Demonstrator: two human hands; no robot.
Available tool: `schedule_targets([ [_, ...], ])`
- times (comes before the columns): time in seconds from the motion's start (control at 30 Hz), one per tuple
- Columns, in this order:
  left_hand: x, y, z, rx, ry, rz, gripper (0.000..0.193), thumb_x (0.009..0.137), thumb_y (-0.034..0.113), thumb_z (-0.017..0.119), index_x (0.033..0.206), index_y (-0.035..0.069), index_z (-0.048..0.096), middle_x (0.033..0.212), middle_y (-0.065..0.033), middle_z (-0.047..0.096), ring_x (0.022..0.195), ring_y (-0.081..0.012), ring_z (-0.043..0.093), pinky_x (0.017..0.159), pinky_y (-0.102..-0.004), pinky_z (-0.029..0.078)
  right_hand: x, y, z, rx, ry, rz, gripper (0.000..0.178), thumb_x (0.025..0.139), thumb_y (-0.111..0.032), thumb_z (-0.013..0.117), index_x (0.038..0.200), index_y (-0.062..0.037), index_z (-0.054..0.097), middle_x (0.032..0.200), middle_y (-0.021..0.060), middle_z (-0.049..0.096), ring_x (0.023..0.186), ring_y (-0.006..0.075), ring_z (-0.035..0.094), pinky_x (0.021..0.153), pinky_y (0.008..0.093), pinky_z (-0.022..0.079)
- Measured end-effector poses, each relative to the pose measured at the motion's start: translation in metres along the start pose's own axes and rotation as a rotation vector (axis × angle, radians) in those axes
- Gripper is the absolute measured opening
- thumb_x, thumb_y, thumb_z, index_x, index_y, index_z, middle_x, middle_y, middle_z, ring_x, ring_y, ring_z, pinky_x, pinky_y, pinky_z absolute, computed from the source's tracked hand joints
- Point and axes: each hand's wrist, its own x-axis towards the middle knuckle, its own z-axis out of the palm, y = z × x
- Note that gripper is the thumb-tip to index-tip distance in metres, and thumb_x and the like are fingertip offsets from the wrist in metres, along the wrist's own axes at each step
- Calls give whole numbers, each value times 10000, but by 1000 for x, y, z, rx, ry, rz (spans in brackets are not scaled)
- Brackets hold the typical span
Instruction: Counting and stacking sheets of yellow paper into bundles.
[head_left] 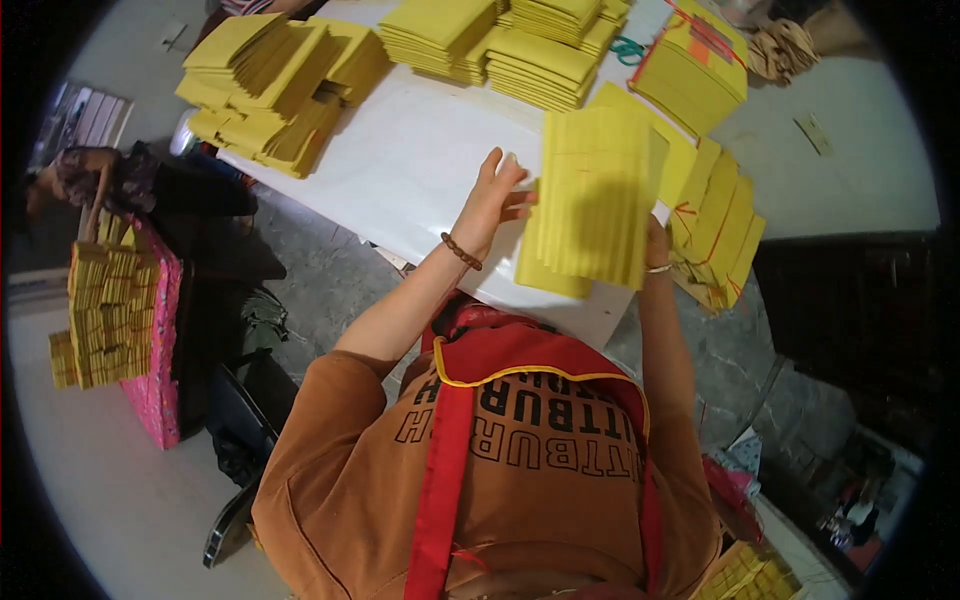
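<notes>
The left hand (490, 205) pressed spread fingers (515, 190) against the fanned yellow paper stack's (590, 200) edge, squaring it above the white worktop (400, 160); the right hand (655, 245), mostly hidden behind, probably propped it up.

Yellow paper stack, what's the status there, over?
Left hand flat against the fanned yellow sheets. Right hand mostly hidden behind them. More yellow stacks crowd the white table.

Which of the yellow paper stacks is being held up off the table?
The fanned yellow stack at centre, between the left hand and right hand; the others lie on the white table.
</notes>
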Motion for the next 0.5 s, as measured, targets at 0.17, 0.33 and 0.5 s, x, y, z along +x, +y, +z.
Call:
schedule_targets([
  [0.17,-5,9,-35,-73,63,129,988,807,448,595,1389,66,-105,1309,-191,345,1135,-268,444,855,-384,433,71,16,104,-604,-5,58,675,714,-130,674,1276,1,325,1139,137,512,1011,247,543,862,338,449],
  [0.33,7,4,-62,-216,292,284,963,731,156,686,1367,55,-29,1254,-190,376,1094,-298,478,829,-417,472,138,48,118,-716,-76,342,782,671,-133,726,1297,-3,276,1146,144,493,1048,237,510,863,331,431],
  [0.5,62,-19,-158,-603,422,380,549,739,45,590,1207,4,308,1098,-173,504,976,-314,554,807,-409,499,158,56,155,-959,62,439,876,741,-457,644,1389,-81,190,1293,111,431,1208,256,372,962,486,299],
])
